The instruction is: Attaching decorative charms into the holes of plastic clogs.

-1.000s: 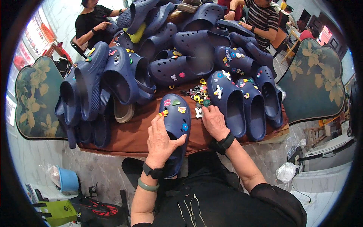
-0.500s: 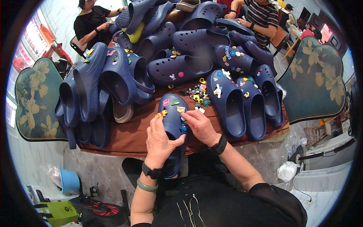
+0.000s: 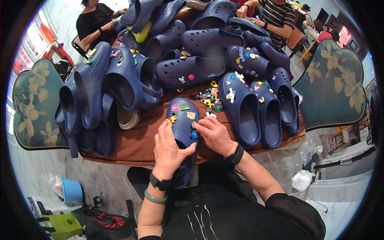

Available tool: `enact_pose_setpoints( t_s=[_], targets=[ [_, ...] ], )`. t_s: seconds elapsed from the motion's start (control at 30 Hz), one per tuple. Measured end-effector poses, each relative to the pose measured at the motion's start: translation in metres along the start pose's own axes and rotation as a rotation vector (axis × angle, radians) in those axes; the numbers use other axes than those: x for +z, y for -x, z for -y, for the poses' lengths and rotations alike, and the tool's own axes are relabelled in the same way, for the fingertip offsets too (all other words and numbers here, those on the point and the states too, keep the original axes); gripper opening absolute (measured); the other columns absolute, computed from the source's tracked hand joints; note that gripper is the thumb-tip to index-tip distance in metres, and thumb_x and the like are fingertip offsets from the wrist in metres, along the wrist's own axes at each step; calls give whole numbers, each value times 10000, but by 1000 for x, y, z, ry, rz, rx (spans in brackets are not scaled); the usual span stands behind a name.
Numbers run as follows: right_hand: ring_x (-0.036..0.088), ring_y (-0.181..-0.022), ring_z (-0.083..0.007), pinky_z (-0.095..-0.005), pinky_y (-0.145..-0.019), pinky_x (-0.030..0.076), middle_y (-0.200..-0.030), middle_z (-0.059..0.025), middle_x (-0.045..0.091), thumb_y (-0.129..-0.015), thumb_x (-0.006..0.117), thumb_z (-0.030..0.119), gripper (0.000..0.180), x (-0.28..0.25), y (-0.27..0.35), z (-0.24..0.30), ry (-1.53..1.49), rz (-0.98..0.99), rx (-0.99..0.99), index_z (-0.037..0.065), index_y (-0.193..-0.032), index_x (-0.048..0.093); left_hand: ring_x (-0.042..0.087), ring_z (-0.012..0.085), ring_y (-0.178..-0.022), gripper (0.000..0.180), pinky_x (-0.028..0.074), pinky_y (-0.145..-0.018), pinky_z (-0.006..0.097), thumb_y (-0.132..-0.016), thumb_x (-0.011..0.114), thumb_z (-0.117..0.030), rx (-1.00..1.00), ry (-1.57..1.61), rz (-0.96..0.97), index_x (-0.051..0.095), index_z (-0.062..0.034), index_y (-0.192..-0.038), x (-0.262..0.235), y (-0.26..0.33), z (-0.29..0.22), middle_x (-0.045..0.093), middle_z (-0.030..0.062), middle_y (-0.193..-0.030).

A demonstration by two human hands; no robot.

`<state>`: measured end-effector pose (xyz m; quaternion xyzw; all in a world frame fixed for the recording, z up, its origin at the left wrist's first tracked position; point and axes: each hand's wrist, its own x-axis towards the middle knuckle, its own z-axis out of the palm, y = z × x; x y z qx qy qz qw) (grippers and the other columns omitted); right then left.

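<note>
A navy blue clog (image 3: 183, 120) lies toe-away on the brown table (image 3: 136, 144), with several small coloured charms on its top. My left hand (image 3: 168, 150) grips its left side and strap end, fingertips by a yellow charm. My right hand (image 3: 214, 134) rests on its right side, fingertips pressing at a charm near the clog's edge. A small heap of loose charms (image 3: 208, 98) lies just beyond the clog.
Many navy clogs are piled across the table (image 3: 192, 68), with decorated ones to the right (image 3: 244, 108) and stacked ones hanging off the left (image 3: 84, 96). Two other people (image 3: 96, 20) work at the far side. Green floral chair backs (image 3: 332, 84) flank the table.
My right hand moved from the loose charms back onto the clog's right side. My left hand kept holding the clog.
</note>
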<state>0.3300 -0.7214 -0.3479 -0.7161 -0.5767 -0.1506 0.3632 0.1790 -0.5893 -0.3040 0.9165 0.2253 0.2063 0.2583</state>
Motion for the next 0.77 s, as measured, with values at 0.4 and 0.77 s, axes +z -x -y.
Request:
enact_pose_setpoints(
  t_s=[0.4,0.77],
  targets=[
    [572,-1062,-256,-387,-835,503,-1104,-89,581,-776,611,48,475,-7,-5,9,142,351,-19,12,-1249,606,489,399,-1154,958,470,-959,474,-625,869,-341,26,4,-6,399,20,-1377,3,-2,7,431,188,-1387],
    [599,-1070,-312,-379,-938,516,-1194,-149,584,-783,635,-30,756,17,36,13,-267,191,263,159,-1490,445,456,425,-1256,1030,428,-1027,510,-640,861,-482,29,-63,-7,383,-7,-1419,5,0,15,434,188,-1421]
  ],
)
